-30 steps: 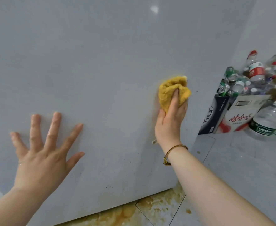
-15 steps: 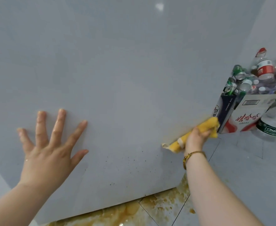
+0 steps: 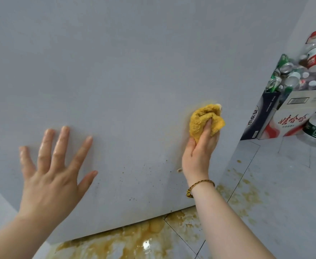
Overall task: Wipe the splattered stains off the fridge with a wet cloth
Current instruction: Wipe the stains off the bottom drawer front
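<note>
head view: right hand point(image 3: 197, 156) grips a bunched yellow cloth point(image 3: 204, 120) pressed on the fridge point(image 3: 134, 71) near its right edge, left hand point(image 3: 50, 174) flat on the fridge with fingers spread, brown specks point(image 3: 133, 184) low on the fridge between the hands, brown spill point(image 3: 131, 242) under the fridge.

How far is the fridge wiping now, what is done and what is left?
Done: the fridge looks clean higher up. In hand: the right hand presses the yellow cloth near its right edge; the left hand braces flat. Left: brown specks lower down.
</note>
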